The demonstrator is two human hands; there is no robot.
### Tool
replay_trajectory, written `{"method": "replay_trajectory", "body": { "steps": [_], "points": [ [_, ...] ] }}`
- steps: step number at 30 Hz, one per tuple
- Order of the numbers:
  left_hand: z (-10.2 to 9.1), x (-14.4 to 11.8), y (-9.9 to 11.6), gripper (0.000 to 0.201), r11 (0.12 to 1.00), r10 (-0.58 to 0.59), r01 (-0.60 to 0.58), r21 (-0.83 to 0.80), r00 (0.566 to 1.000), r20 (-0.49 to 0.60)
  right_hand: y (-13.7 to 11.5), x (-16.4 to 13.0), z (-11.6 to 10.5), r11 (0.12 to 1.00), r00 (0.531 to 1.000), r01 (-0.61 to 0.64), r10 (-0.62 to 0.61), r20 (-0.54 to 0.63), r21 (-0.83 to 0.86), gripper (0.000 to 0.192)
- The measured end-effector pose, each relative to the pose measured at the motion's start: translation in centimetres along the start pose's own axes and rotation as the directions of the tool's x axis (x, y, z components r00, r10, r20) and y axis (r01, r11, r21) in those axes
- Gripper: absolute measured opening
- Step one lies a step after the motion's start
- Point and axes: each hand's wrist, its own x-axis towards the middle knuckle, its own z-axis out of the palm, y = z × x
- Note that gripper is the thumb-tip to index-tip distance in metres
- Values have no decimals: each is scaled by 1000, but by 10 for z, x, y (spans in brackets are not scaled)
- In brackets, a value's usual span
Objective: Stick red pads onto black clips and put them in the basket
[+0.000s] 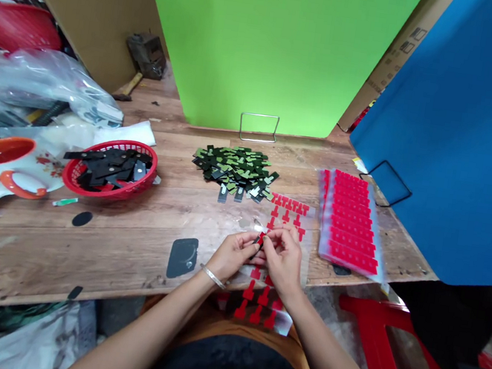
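My left hand (237, 252) pinches a small black flat piece (256, 248) over the table. My right hand (282, 257) meets it there, its thumb and fingers closed on a small red sticker (261, 238) against the black piece. Under both hands lies a clear sheet of red T-shaped stickers (289, 204), which hangs over the table's front edge. Just behind the hands is a loose pile of black pieces (238, 171), many with a pale green or silvery patch. My fingers hide part of the sheet and of the held piece.
To the left stand a red basket (152, 174) of black pieces and an orange-rimmed mug (23, 168). More red sticker sheets (353, 224) are stacked at right. Green (269, 47) and blue (453, 146) boards rise behind. A red stool (372, 330) stands below right.
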Motion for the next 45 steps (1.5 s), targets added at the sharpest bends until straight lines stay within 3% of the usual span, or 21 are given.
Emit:
{"method": "replay_trajectory", "body": {
  "steps": [13, 15, 18, 19, 23, 26, 28, 31, 34, 37, 39, 40, 42, 44, 45],
  "points": [
    [5, -3, 1, 35, 999, 43, -43, 25, 999, 24, 0, -3, -3, 999, 1000, 16, -16, -8, -31, 7],
    [4, -3, 2, 34, 999, 41, -41, 33, 999, 20, -1, -3, -5, 999, 999, 17, -19, -42, -47, 19],
    [2, -4, 1, 31, 1000, 15, -16, 17, 1000, 20, 0, 0, -10, 999, 992, -45, 45, -114, 1, 52],
    [2, -4, 0, 32, 1000, 10, -10, 10, 1000, 27, 1, 1, -12, 996, 993, -82, 85, -78, 47, 51],
    [2, -7, 1, 33, 1000, 3, -4, 17, 997, 82, -1, 4, -17, 964, 965, -213, 181, 192, 159, 15],
    [5, -9, 4, 34, 1000, 9, -11, 20, 993, 117, -6, 2, -19, 968, 973, -201, 179, 148, 148, 13],
    [6, -10, 6, 32, 1000, 6, -8, 26, 996, 86, -10, 0, -19, 964, 972, -203, 176, 155, 174, 13],
    [6, -11, 5, 27, 999, 9, -9, 50, 1000, -3, -14, -2, -19, 939, 955, -237, 177, 238, 249, 16],
    [3, -13, 3, 30, 995, 6, -6, 104, 1000, 6, -12, -3, -18, 926, 929, -265, 170, 329, 269, 20],
    [-7, -16, 9, 33, 980, -16, 12, 200, 1000, 18, -7, -3, -16, 943, 905, -260, 163, 392, 208, 25],
    [-22, -20, 25, 32, 949, 61, -36, 314, 996, -71, -1, -3, -16, 970, 921, -202, 141, 364, 134, 24],
    [-33, -23, 38, 31, 919, 140, -75, 387, 980, -143, 2, -3, -17, 983, 939, -154, 115, 324, 96, 23],
    [-61, -32, 71, 32, 820, 371, -163, 548, 881, -293, 9, -2, -20, 1000, 972, -22, 18, 232, 17, 19],
    [-93, -42, 110, 37, 656, 594, -165, 736, 715, -368, 16, -1, -23, 990, 978, 129, -117, 173, -57, 16],
    [-109, -47, 129, 35, 525, 701, -92, 846, 610, -368, 19, 0, -24, 977, 971, 193, -177, 159, -88, 15]
  ]
}}
